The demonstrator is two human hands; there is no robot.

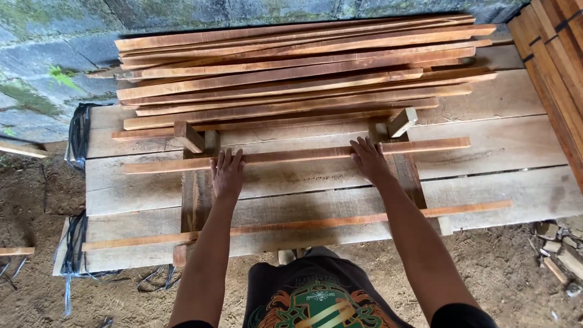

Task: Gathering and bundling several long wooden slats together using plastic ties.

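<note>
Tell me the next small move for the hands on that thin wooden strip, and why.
Probably slide the strip away from the body, toward the stack of strips. The left hand and right hand both lie flat on it, fingers forward, not gripping. It lies across two crosspieces, just short of the stack, so a push looks likelier than a lift.

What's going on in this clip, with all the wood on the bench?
A person stands at a rough workbench of wide pale planks. Both hands lie flat on one long thin reddish-brown wooden strip that runs across two darker wooden cross pieces: the left hand near one, the right hand near the other. A second similar reddish strip lies closer to the person. A big pile of the same strips is stacked at the back, against a stone wall.
</note>
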